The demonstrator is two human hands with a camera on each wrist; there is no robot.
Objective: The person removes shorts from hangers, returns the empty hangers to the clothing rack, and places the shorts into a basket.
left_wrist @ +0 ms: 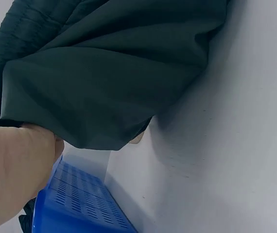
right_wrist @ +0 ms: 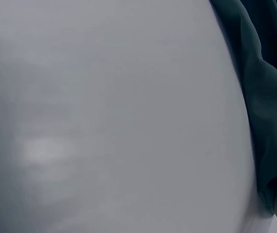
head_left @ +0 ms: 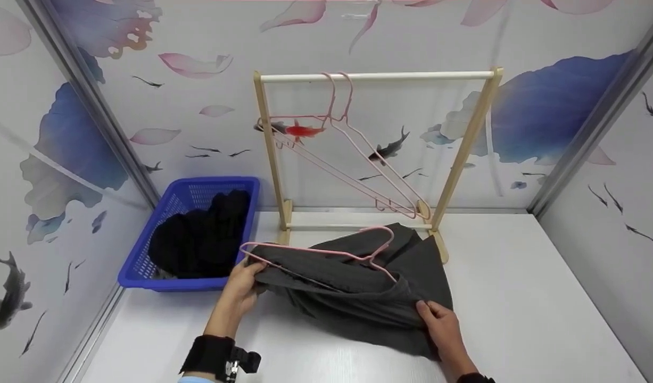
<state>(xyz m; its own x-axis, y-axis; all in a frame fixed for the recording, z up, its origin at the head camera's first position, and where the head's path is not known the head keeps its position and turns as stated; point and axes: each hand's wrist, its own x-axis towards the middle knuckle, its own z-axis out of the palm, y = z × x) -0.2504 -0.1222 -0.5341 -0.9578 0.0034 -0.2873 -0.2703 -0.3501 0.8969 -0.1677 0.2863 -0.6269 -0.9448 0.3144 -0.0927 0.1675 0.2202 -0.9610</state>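
Dark grey shorts (head_left: 358, 314) with a gathered waistband (left_wrist: 14, 43) are held spread above the white table. A pink hanger (head_left: 315, 249) lies partly inside the waist opening; its hook points up and back, and its right end is hidden in the cloth. My left hand (head_left: 244, 284) pinches the waistband's left end, close to the hanger's left tip. With thumb and fingers, my right hand (head_left: 443, 330) grips the right side of the shorts. The right wrist view catches only a dark fold of cloth (right_wrist: 269, 107) and a sliver of that hand.
A blue basket (head_left: 190, 284) holding black clothes (head_left: 201, 239) stands at the left. Behind the shorts is a wooden rack (head_left: 462, 154) with a white rail (head_left: 411, 76), from which two pink hangers (head_left: 353, 133) hang. Printed panels enclose the white table (head_left: 544, 298).
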